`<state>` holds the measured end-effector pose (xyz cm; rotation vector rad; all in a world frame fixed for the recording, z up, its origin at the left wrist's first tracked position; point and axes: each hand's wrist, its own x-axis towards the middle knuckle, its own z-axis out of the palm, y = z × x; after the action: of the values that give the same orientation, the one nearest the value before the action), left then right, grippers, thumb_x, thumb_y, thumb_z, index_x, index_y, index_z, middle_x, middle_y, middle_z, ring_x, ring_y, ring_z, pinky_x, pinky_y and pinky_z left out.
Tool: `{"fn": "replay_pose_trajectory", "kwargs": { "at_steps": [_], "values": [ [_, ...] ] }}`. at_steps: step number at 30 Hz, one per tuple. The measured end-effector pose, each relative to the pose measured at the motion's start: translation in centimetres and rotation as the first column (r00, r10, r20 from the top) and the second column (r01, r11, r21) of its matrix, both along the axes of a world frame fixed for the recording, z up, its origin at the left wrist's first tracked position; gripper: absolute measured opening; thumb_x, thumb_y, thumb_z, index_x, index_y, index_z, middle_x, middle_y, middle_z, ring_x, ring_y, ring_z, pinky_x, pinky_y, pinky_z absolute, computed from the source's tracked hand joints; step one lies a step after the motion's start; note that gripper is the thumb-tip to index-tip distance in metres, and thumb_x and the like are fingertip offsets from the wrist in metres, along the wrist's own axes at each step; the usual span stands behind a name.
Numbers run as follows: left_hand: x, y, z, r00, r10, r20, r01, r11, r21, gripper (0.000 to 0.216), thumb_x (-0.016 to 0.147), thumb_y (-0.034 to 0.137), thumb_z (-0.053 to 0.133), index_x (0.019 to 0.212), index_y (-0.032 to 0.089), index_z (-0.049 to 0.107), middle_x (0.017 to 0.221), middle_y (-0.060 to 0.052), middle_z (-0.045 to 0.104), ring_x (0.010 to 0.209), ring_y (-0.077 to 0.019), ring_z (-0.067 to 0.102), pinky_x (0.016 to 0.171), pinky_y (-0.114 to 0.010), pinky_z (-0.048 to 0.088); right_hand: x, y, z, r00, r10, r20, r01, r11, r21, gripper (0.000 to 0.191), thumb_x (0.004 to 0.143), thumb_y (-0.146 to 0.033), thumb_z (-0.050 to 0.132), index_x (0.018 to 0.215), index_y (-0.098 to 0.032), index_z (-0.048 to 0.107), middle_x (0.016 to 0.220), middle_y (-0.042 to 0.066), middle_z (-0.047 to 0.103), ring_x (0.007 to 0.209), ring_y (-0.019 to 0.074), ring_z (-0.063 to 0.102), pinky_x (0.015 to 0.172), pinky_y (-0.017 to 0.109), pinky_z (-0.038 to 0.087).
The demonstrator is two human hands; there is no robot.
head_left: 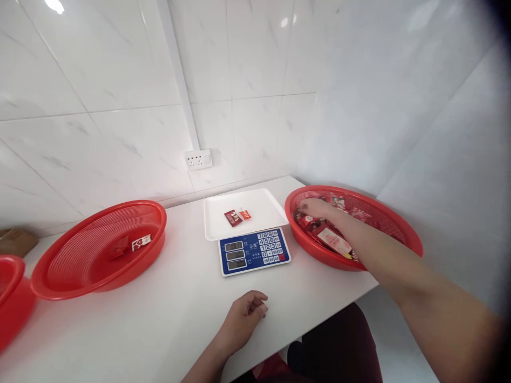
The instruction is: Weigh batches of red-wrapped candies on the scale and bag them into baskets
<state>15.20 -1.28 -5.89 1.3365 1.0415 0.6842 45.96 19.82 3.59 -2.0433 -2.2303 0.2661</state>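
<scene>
My right hand [315, 208] reaches into the red basket [393, 221] on the right, fingers curled down among several red packets [333, 239]; what they grip is hidden. My left hand [244, 315] rests on the white table near its front edge, fingers loosely curled with nothing in them. Between the hands stands a blue-fronted scale [254, 251] with a white tray [263, 208]. Two small packets [238, 216] lie on that tray.
A second red basket [83, 282] on the left holds two small packets [131, 244]. Part of a third red basket [11, 298] shows at the far left edge. A wall socket [198, 159] sits above the table. A cardboard box [16, 242] is at far left.
</scene>
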Motion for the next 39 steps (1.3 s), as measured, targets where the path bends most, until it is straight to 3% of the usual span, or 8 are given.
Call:
{"fn": "replay_pose_trajectory", "kwargs": {
  "at_steps": [4, 8, 11, 15, 19, 26, 33, 39],
  "values": [
    [-0.1, -0.3, -0.1, 1.0, -0.016, -0.025, 0.016, 1.0, 0.012, 0.027, 0.079, 0.034, 0.053, 0.1, 0.018, 0.059, 0.081, -0.002, 0.057, 0.078, -0.0149, 0.051, 0.074, -0.028, 0.041, -0.4, 0.2, 3.4, 0.998, -0.059, -0.036, 0.061, 0.996, 0.06, 0.02, 0.08, -0.029, 0.047, 0.074, -0.018, 0.062, 0.078, 0.003, 0.066, 0.069, 0.0165, 0.059, 0.059, 0.024, 0.04],
    [-0.2, -0.3, -0.1, 0.998, -0.022, -0.056, 0.024, 0.999, 0.034, 0.026, 0.08, 0.034, 0.052, 0.1, 0.02, 0.06, 0.084, -0.002, 0.057, 0.08, -0.0153, 0.051, 0.074, -0.028, 0.041, -3.8, -0.6, 6.2, 0.957, -0.054, -0.286, 0.086, 0.991, 0.099, 0.019, 0.078, -0.033, 0.05, 0.085, -0.019, 0.062, 0.085, 0.003, 0.067, 0.071, 0.0157, 0.059, 0.06, 0.022, 0.041],
    [-0.2, -0.3, 0.0, 0.998, -0.019, -0.055, 0.021, 0.999, 0.035, 0.025, 0.08, 0.032, 0.052, 0.1, 0.019, 0.059, 0.082, -0.002, 0.056, 0.078, -0.015, 0.051, 0.074, -0.028, 0.041, -7.6, -1.1, 6.1, 0.867, -0.035, -0.496, 0.04, 0.999, 0.0, 0.018, 0.078, -0.031, 0.053, 0.087, -0.018, 0.062, 0.086, 0.004, 0.067, 0.07, 0.0152, 0.059, 0.058, 0.022, 0.043],
    [-0.2, -0.1, 0.1, 0.999, -0.017, -0.034, 0.018, 1.0, 0.015, 0.025, 0.08, 0.031, 0.051, 0.1, 0.018, 0.058, 0.082, -0.002, 0.057, 0.079, -0.0153, 0.053, 0.075, -0.028, 0.042, -9.8, -1.1, 4.5, 0.826, -0.025, -0.563, 0.012, 1.0, -0.026, 0.024, 0.078, -0.034, 0.055, 0.093, -0.017, 0.063, 0.095, 0.007, 0.066, 0.077, 0.0169, 0.06, 0.065, 0.025, 0.046],
    [-0.1, -0.2, 0.4, 0.998, -0.019, -0.062, 0.02, 1.0, 0.023, 0.025, 0.08, 0.03, 0.05, 0.1, 0.018, 0.058, 0.083, -0.003, 0.057, 0.08, -0.0158, 0.053, 0.075, -0.028, 0.042, -6.9, -1.0, 4.0, 0.766, -0.072, -0.638, 0.127, 0.991, 0.04, 0.026, 0.08, -0.035, 0.054, 0.094, -0.017, 0.064, 0.098, 0.007, 0.066, 0.085, 0.0183, 0.061, 0.075, 0.027, 0.046],
    [0.0, -0.3, 0.4, 0.992, -0.048, -0.118, 0.056, 0.996, 0.065, 0.026, 0.08, 0.033, 0.049, 0.101, 0.02, 0.058, 0.088, -0.003, 0.06, 0.082, -0.0166, 0.054, 0.078, -0.029, 0.042, 2.6, -2.5, 3.9, 0.532, -0.299, -0.792, 0.348, 0.93, -0.117, 0.031, 0.081, -0.037, 0.053, 0.107, -0.019, 0.058, 0.105, 0.007, 0.064, 0.073, 0.0179, 0.065, 0.058, 0.026, 0.052],
    [0.2, 0.0, 0.2, 0.987, -0.087, -0.139, 0.096, 0.993, 0.063, 0.027, 0.081, 0.035, 0.048, 0.102, 0.021, 0.057, 0.09, -0.003, 0.061, 0.085, -0.0173, 0.055, 0.079, -0.03, 0.043, 9.2, -5.2, 1.1, 0.654, -0.35, -0.67, 0.326, 0.931, -0.167, 0.036, 0.075, -0.032, 0.06, 0.109, -0.021, 0.058, 0.126, 0.007, 0.053, 0.107, 0.0224, 0.055, 0.073, 0.027, 0.054],
    [0.4, -0.1, 0.5, 0.987, -0.05, -0.15, 0.062, 0.995, 0.073, 0.026, 0.081, 0.034, 0.049, 0.101, 0.02, 0.058, 0.088, -0.003, 0.061, 0.082, -0.0166, 0.055, 0.078, -0.029, 0.044, 5.4, -5.2, 1.9, 0.937, -0.139, -0.319, 0.158, 0.987, 0.035, 0.032, 0.077, -0.022, 0.052, 0.108, -0.02, 0.061, 0.118, 0.006, 0.059, 0.107, 0.023, 0.055, 0.091, 0.032, 0.043]
  ]
}}
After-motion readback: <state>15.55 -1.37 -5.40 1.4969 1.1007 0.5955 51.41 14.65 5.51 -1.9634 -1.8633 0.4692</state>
